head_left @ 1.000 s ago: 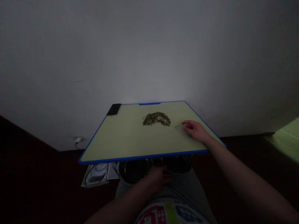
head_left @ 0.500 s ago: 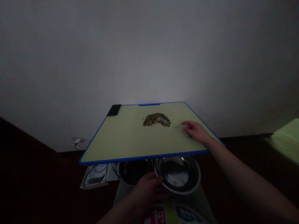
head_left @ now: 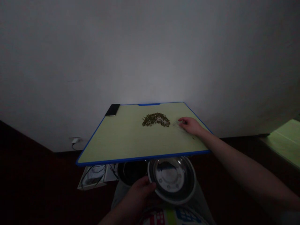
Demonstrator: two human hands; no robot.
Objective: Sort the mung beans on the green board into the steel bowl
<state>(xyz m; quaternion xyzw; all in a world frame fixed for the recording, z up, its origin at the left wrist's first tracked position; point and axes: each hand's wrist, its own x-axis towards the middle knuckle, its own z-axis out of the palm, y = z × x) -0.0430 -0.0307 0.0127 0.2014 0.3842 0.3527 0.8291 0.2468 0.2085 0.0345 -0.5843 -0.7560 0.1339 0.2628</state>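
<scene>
My left hand (head_left: 140, 191) grips the left rim of a shiny metal bowl (head_left: 172, 178), with the thumb over the edge. The bowl tilts towards me over my lap, in front of the table's near edge, and its inside looks bare. My right hand (head_left: 189, 125) is closed on a thin see-through piece (head_left: 177, 124), whose exact kind I cannot make out, at the right side of the table. Left of it lies a curved pile of small brown-green grains (head_left: 156, 119), with paler ones in its hollow.
The pale folding table (head_left: 122, 137) has a blue rim and stands against a wall. A black phone (head_left: 112, 109) lies at its far left corner. A second metal bowl (head_left: 133, 172) sits under the near edge. Below are a white box with cables (head_left: 93, 176) and a plugged-in charger (head_left: 75, 141).
The left hand has drawn the metal bowl out from under the table towards me and a little left. My right hand has shifted slightly left and away with the clear piece.
</scene>
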